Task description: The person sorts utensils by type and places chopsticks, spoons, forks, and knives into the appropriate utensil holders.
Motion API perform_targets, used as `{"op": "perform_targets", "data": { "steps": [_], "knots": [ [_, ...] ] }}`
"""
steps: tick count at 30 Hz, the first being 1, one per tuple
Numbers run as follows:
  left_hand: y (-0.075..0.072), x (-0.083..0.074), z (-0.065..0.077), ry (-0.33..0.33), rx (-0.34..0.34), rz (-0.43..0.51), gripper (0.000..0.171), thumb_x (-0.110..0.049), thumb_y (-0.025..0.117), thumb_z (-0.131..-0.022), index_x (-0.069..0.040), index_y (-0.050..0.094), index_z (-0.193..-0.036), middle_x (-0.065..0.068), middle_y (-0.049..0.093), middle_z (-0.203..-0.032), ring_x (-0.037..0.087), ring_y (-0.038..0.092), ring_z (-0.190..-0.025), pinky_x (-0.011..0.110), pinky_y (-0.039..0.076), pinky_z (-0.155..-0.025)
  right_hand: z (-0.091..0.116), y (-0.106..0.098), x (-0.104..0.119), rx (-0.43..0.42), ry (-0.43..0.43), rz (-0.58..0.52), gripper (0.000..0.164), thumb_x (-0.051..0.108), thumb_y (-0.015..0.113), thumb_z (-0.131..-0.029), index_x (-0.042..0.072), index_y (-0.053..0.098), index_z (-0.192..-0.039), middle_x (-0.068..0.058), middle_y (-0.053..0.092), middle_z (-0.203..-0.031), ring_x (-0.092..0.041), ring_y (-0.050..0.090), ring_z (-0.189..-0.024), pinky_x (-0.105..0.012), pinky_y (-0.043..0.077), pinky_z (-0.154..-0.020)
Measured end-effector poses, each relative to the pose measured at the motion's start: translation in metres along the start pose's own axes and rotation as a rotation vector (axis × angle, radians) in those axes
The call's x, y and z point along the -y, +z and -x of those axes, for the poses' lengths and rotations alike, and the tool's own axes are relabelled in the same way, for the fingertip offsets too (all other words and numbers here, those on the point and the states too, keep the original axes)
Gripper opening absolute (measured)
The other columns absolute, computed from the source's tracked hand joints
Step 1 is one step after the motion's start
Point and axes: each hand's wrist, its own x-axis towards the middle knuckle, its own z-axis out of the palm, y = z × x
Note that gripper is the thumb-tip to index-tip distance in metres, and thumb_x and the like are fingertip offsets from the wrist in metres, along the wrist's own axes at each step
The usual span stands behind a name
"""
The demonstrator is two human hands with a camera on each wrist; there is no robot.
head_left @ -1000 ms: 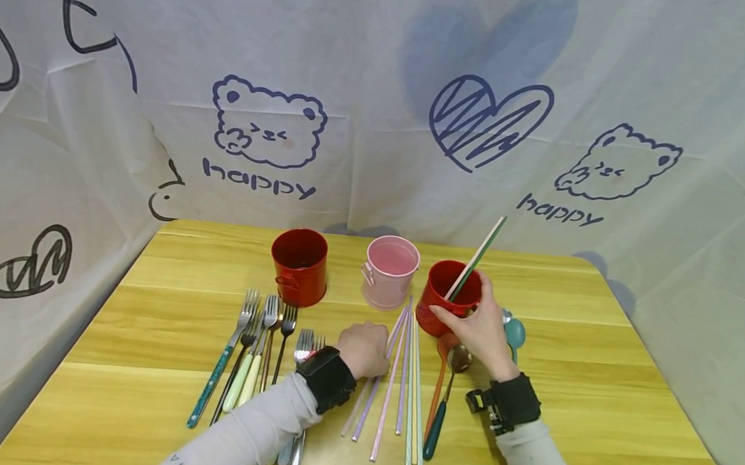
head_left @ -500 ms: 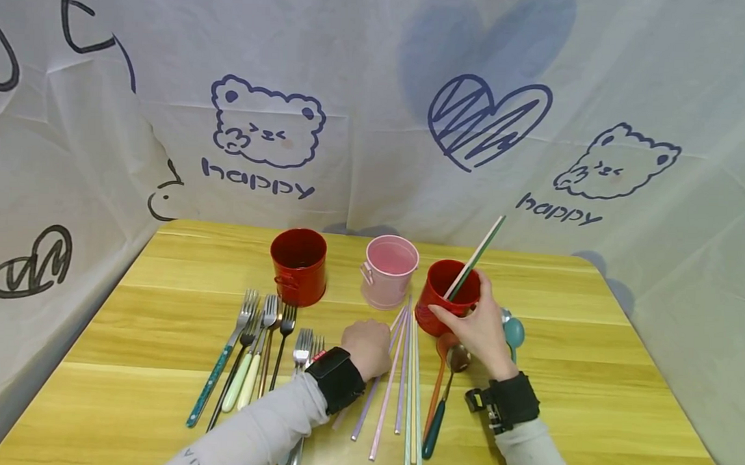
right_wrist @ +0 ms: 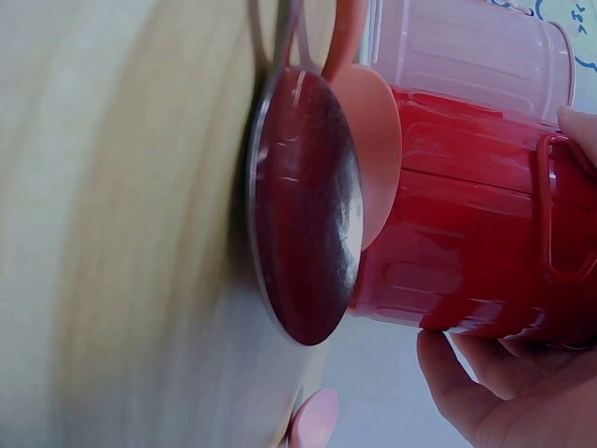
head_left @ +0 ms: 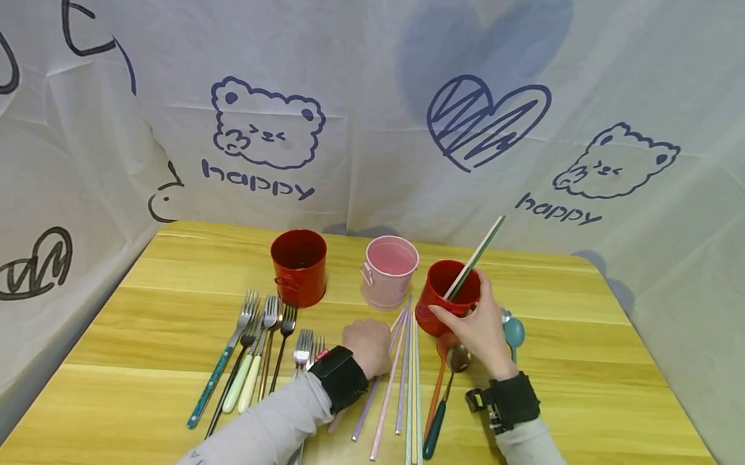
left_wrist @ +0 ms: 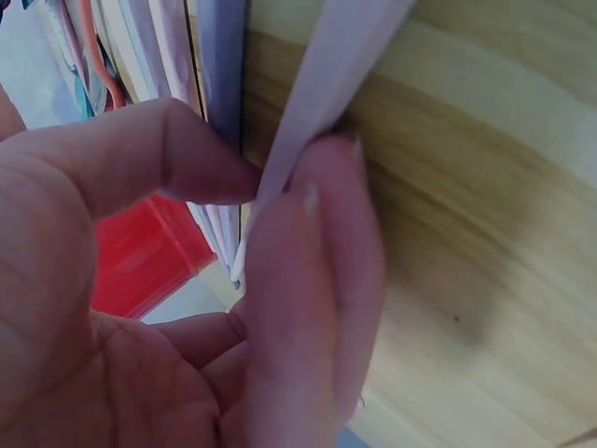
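In the left wrist view my left hand pinches a pale pink chopstick between thumb and fingertips, low over the table. From the head view the left hand hides most of that stick. Several pink, purple, green and yellow chopsticks lie just to its right. My right hand grips a red bucket around its side, thumb toward the front. One white and one green chopstick lean inside this bucket. Against its base lie an orange spoon and a metal spoon.
A pink bucket stands left of the held one, and another red bucket farther left. Several forks lie on the table's left part. A teal spoon lies beyond the right hand. A printed cloth hangs behind the table.
My left hand has shifted slightly right. The near end of its chopstick has swung a little left. The right hand and the red bucket stay in place.
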Motion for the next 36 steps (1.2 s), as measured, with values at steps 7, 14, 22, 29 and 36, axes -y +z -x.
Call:
{"op": "perform_targets", "data": {
  "steps": [7, 14, 22, 29, 36],
  "knots": [
    [0.0, 0.01, 0.003, 0.024, 0.033, 0.132, 0.031, -0.019, 0.07, -0.069, -0.014, 0.045, -0.051, -0.001, 0.045, -0.053, 0.018, 0.048, -0.05, 0.033, 0.039, -0.045, 0.001, 0.0, -0.001, 0.002, 0.006, 0.012, 0.092, 0.036, 0.08, -0.073, 0.008, 0.027, -0.143, -0.014, 0.051, -0.13, -0.031, 0.052, -0.111, -0.051, 0.05, -0.086],
    [-0.005, 0.018, 0.003, 0.07, 0.026, 0.23, 0.035, -0.024, 0.069, -0.074, -0.015, 0.042, -0.051, -0.003, 0.038, -0.048, 0.017, 0.044, -0.044, 0.031, 0.034, -0.041, 0.002, -0.001, 0.004, 0.001, 0.012, -0.011, 0.091, 0.029, 0.081, -0.073, 0.005, 0.027, -0.143, -0.018, 0.051, -0.128, -0.034, 0.051, -0.111, -0.052, 0.049, -0.087],
    [-0.014, 0.02, 0.005, 0.14, 0.035, 0.328, 0.036, -0.024, 0.066, -0.081, -0.014, 0.047, -0.052, -0.005, 0.033, -0.045, 0.013, 0.042, -0.04, 0.026, 0.029, -0.039, 0.006, -0.008, 0.036, 0.003, -0.007, -0.026, 0.085, 0.013, 0.079, -0.075, -0.006, 0.027, -0.139, -0.027, 0.05, -0.126, -0.042, 0.05, -0.11, -0.056, 0.047, -0.087],
    [-0.025, 0.019, 0.007, 0.179, -0.042, 0.362, 0.026, -0.021, 0.066, -0.081, -0.014, 0.052, -0.061, -0.004, 0.044, -0.051, 0.013, 0.048, -0.048, 0.027, 0.035, -0.044, 0.006, -0.007, 0.039, 0.001, -0.004, -0.032, 0.086, 0.013, 0.079, -0.075, -0.005, 0.027, -0.14, -0.027, 0.05, -0.127, -0.042, 0.05, -0.111, -0.055, 0.047, -0.087],
    [-0.031, 0.02, 0.006, 0.234, -0.131, 0.393, 0.014, -0.02, 0.066, -0.082, -0.012, 0.055, -0.08, -0.001, 0.052, -0.064, 0.016, 0.052, -0.057, 0.029, 0.042, -0.05, 0.006, -0.007, 0.039, 0.012, 0.001, -0.027, 0.085, 0.013, 0.079, -0.075, -0.005, 0.026, -0.14, -0.027, 0.048, -0.128, -0.043, 0.049, -0.112, -0.056, 0.047, -0.088]
  ]
}}
